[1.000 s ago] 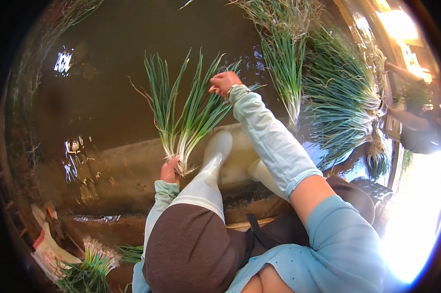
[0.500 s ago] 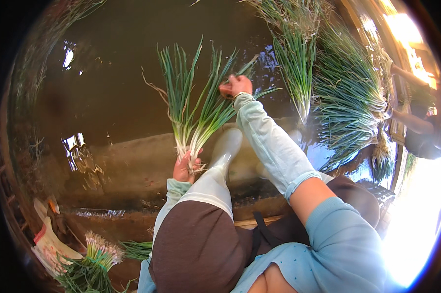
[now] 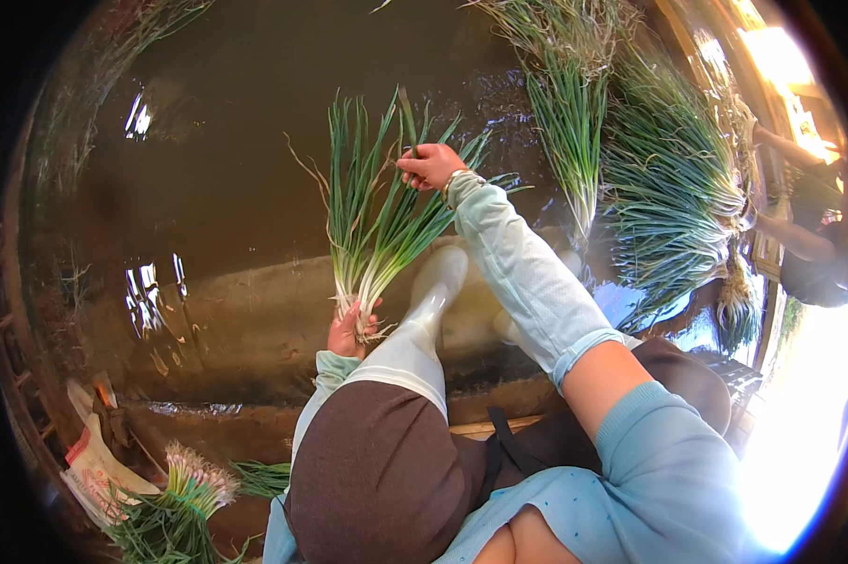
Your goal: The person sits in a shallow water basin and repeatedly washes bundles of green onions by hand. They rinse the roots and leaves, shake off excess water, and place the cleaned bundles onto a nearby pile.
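Spring onion bunch (image 3: 372, 235): fanning beyond and left of the white boot (image 3: 422, 324).
Left hand (image 3: 347, 331): left of the boot, fingers wrapping the bunch's base, steadying.
Right hand (image 3: 430, 167): beyond the boot, fingertips pinching a leaf (image 3: 406, 113); gentle handling should be sparing the rest.

Open water (image 3: 226, 160) left, onion heap (image 3: 673, 179) blocking right
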Action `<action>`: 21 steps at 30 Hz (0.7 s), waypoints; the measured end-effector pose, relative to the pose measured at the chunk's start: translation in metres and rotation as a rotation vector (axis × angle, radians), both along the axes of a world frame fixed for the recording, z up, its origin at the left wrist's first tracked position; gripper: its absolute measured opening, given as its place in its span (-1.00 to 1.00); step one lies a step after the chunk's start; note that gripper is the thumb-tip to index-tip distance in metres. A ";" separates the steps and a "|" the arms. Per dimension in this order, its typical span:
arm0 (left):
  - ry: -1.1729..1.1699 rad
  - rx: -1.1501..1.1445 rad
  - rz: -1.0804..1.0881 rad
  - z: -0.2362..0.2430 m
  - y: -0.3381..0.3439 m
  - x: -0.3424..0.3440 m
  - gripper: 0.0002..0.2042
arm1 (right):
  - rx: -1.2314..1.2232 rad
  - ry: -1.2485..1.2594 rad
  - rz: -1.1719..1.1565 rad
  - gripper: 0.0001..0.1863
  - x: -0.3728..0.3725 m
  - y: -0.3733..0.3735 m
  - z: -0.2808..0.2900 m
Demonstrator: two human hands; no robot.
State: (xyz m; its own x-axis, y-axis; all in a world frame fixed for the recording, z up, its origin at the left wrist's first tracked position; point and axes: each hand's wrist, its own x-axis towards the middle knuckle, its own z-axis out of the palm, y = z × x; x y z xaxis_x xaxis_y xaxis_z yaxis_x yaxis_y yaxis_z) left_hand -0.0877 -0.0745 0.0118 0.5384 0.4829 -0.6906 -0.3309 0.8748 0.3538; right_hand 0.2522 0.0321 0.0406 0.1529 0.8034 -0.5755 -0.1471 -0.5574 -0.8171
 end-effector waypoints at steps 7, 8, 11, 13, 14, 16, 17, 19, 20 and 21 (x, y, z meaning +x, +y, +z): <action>0.184 -0.045 0.058 -0.008 -0.010 -0.033 -0.68 | 0.168 -0.486 -0.328 -0.85 0.064 0.017 0.006; 0.212 -0.039 0.037 -0.010 -0.012 -0.039 -0.67 | 0.248 -0.273 -0.402 -0.80 0.086 0.021 0.013; 0.095 0.021 0.056 -0.015 -0.017 -0.048 -0.65 | 0.186 -0.279 -0.520 -0.41 0.138 0.012 0.024; 0.120 -0.016 0.052 -0.019 -0.017 -0.051 -0.64 | -0.023 -1.245 -0.399 -0.39 0.151 -0.005 0.026; 0.111 -0.031 0.061 -0.020 -0.015 -0.052 -0.64 | 0.054 -1.164 -0.404 -0.49 0.146 -0.013 0.023; 0.094 -0.056 0.079 -0.020 -0.013 -0.051 -0.64 | 0.103 -0.797 -0.268 -0.65 0.131 -0.026 0.022; 0.123 -0.043 0.058 -0.019 -0.012 -0.051 -0.64 | 0.052 -0.519 -0.190 -0.68 0.114 -0.032 0.019; 0.156 -0.021 0.047 -0.015 -0.011 -0.052 -0.64 | 0.029 -0.221 -0.203 -0.76 0.075 -0.032 0.010; 0.173 -0.009 0.041 -0.013 -0.011 -0.053 -0.64 | 0.009 -0.195 -0.181 -0.77 0.056 -0.031 0.006; 0.181 0.007 0.044 -0.011 -0.011 -0.053 -0.64 | -0.035 -0.183 -0.159 -0.77 0.044 -0.027 0.002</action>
